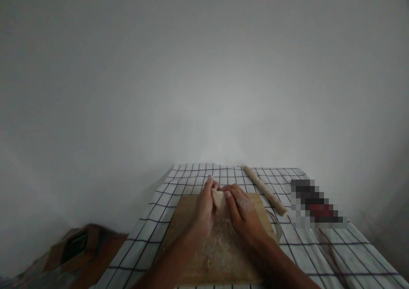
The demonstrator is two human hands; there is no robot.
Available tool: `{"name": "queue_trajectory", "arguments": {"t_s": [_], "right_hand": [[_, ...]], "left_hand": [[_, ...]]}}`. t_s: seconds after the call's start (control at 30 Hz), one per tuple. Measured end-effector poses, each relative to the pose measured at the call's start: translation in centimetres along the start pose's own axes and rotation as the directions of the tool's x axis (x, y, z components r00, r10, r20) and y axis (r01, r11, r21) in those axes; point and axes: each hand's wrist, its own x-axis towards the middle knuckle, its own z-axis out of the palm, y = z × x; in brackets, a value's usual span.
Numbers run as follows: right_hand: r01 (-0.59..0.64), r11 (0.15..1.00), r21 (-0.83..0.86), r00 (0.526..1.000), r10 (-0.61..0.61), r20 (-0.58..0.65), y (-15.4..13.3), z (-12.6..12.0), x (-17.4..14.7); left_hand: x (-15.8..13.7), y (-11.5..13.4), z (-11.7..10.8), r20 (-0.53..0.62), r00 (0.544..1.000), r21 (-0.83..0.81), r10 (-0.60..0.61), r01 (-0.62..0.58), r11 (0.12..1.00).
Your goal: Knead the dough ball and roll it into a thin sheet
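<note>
A pale lump of dough (220,199) is held between my two hands over the far part of a wooden board (220,259). My left hand (206,204) is closed against the dough's left side, its thumb pointing up. From the right, my right hand (241,206) grips the same dough with bent fingers. Much of the dough is hidden by the fingers. Whitish flour or dough residue marks the board's surface below the hands.
A wooden rolling pin (265,190) lies slantwise right of the board on a white checked tablecloth (150,225). Farther right is a pixelated dark and red object (319,206). A cardboard box (73,248) stands low on the left. Behind the table rises a plain wall (204,76).
</note>
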Motion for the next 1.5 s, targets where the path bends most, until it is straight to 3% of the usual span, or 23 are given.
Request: {"name": "queue_trajectory", "arguments": {"t_s": [0.07, 0.13, 0.2, 0.33, 0.5, 0.63, 0.8, 0.87, 1.03, 1.17, 1.27, 1.33, 1.4, 1.5], "right_hand": [[-0.008, 0.999, -0.034, 1.0, 0.007, -0.03, -0.2, 0.5, -0.3], [0.021, 0.992, -0.121, 0.998, -0.028, -0.054, -0.1, 0.7, -0.6], [0.086, 0.971, -0.225, 0.99, -0.108, -0.089, 0.1, 0.7, -0.7], [0.139, 0.92, -0.365, 0.967, -0.206, -0.151, 0.6, 0.6, -0.5], [0.089, 0.934, -0.347, 0.975, -0.153, -0.164, 1.0, 0.4, 0.0], [0.083, 0.98, -0.182, 0.99, -0.102, -0.098, 0.8, 0.3, -0.5], [0.275, 0.926, -0.26, 0.96, -0.277, 0.028, -0.2, 0.7, -1.0], [0.32, 0.894, -0.314, 0.943, -0.331, 0.021, -0.3, 0.5, -0.8], [0.4, 0.844, -0.357, 0.893, -0.446, -0.054, -0.7, -0.7, -0.1], [0.484, 0.757, -0.439, 0.861, -0.501, 0.085, -2.3, -1.0, -0.1], [0.599, 0.675, -0.43, 0.799, -0.537, 0.271, -3.6, -1.1, 0.2], [0.635, 0.668, -0.388, 0.773, -0.557, 0.304, -4.0, -1.2, 1.0], [0.588, 0.732, -0.343, 0.807, -0.556, 0.197, -4.1, -1.3, 2.7], [0.411, 0.879, -0.241, 0.9, -0.434, -0.05, -4.2, -1.3, 6.5]], "left_hand": [[-0.5, 0.2, 0.4, 0.096, 0.989, -0.15, -0.112, 0.125, 0.981], [-1.2, 0.3, 0.8, 0.205, 0.955, -0.319, -0.217, 0.274, 0.907], [-2.2, 0.0, 1.2, 0.293, 0.925, -0.427, -0.24, 0.351, 0.833], [-4.1, -1.3, 2.0, 0.368, 0.925, -0.44, -0.098, 0.266, 0.858], [-4.0, -2.3, 1.9, 0.273, 0.959, -0.424, -0.074, 0.188, 0.886], [-2.3, -1.6, 0.8, 0.162, 0.975, -0.593, -0.151, 0.219, 0.775], [-2.5, -0.3, 0.3, 0.363, 0.916, -0.662, -0.174, 0.384, 0.644], [-3.2, 0.1, 0.8, 0.425, 0.893, -0.625, -0.145, 0.406, 0.667], [-3.9, 0.0, 1.8, 0.388, 0.921, -0.501, -0.035, 0.243, 0.831], [-4.4, -0.6, 1.3, 0.396, 0.916, -0.458, 0.069, 0.132, 0.879], [-5.2, -0.3, 0.9, 0.303, 0.922, -0.539, 0.24, -0.042, 0.841], [-5.4, 0.7, 1.2, 0.279, 0.915, -0.549, 0.293, -0.098, 0.83], [-4.6, 2.2, 1.9, 0.343, 0.903, -0.503, 0.258, -0.055, 0.862], [-1.8, 5.4, 3.0, 0.488, 0.865, -0.411, 0.115, 0.111, 0.905]]}}
